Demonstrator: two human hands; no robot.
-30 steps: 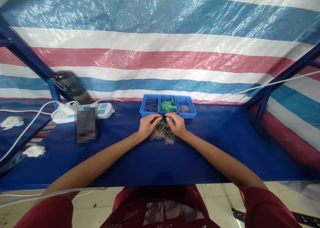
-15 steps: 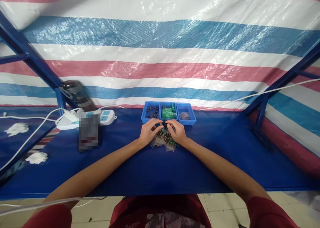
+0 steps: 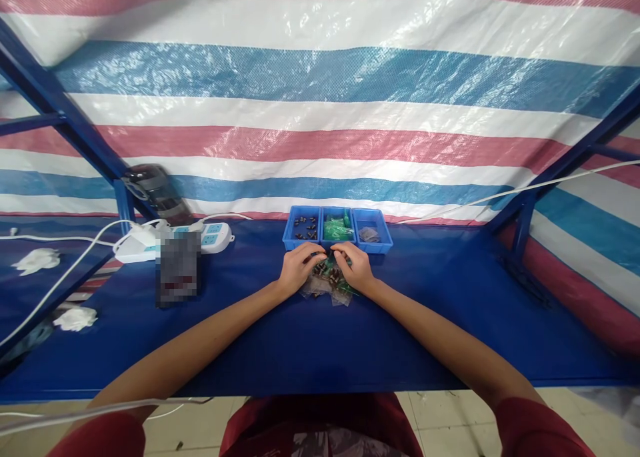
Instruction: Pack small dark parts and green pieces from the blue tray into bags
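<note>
A loose pile of small parts (image 3: pixel 327 280) lies on the blue table, with brown and dark pieces, green bits and clear plastic pieces mixed together. My left hand (image 3: pixel 299 269) is over the pile's left side, thumb and fingers curled close in a pinch. Opposite it, my right hand (image 3: pixel 354 269) curls the same way over the right side. Whatever sits between the fingertips is too small to name. Just beyond are three joined blue bins: the left bin (image 3: pixel 287 237) holds small dark-brown parts, the middle one green pieces (image 3: pixel 338 227), the right one clear flat pieces (image 3: pixel 369 234).
On the left stand a white power strip (image 3: pixel 217 235) with plugs and cables, and a blurred-out dark object (image 3: pixel 178 270). A dark jar (image 3: pixel 157 193) leans by the blue frame post. Crumpled white tissues (image 3: pixel 76 318) lie further left. Striped sheeting (image 3: pixel 320 70) hangs behind.
The view has shifted slightly. Both hands stay over the pile, with only small finger movements; a dark bit seen between the fingertips earlier is less visible now.
</note>
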